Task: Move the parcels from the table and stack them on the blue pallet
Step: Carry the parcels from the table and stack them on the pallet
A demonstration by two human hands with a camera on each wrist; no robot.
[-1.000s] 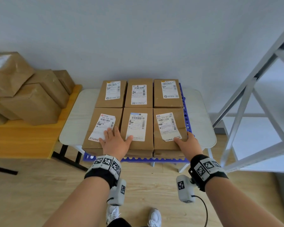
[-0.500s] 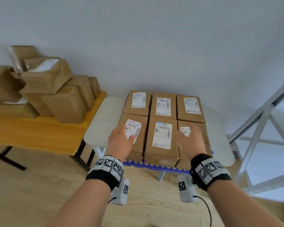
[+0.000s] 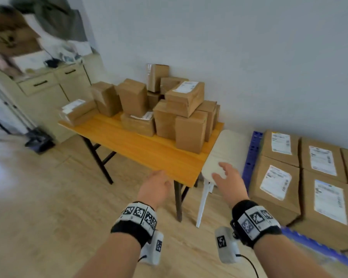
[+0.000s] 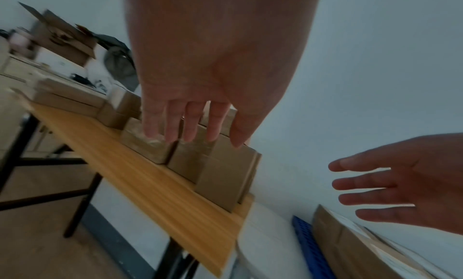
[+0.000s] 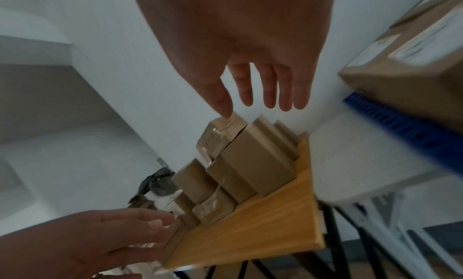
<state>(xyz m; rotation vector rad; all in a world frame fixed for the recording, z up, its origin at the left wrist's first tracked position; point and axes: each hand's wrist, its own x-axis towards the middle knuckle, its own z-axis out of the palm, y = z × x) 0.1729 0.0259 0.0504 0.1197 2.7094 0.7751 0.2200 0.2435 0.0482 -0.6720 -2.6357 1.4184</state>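
Several plain brown parcels (image 3: 181, 117) are heaped on the orange wooden table (image 3: 149, 155), toward its far right end. To the right, labelled parcels (image 3: 277, 189) lie in neat rows on the blue pallet (image 3: 251, 153). My left hand (image 3: 156, 186) hovers in front of the table's near corner, fingers straight and empty. My right hand (image 3: 227, 178) hovers spread and empty between the table and the pallet. In the left wrist view the left hand (image 4: 190, 125) points at the parcel heap (image 4: 225, 174). The right wrist view shows the right hand (image 5: 263, 89) above the same heap (image 5: 250, 164).
The pallet rests on a white side table (image 3: 227, 149) that butts against the wooden table. A beige cabinet (image 3: 48, 93) with clutter on top stands at the far left. Black table legs (image 3: 97, 157) stand on the light wood floor (image 3: 38, 217).
Both hands lifted off the front row of labelled parcels on the pallet and swung left. The view turned left with them, so the wooden table's heap is now ahead.
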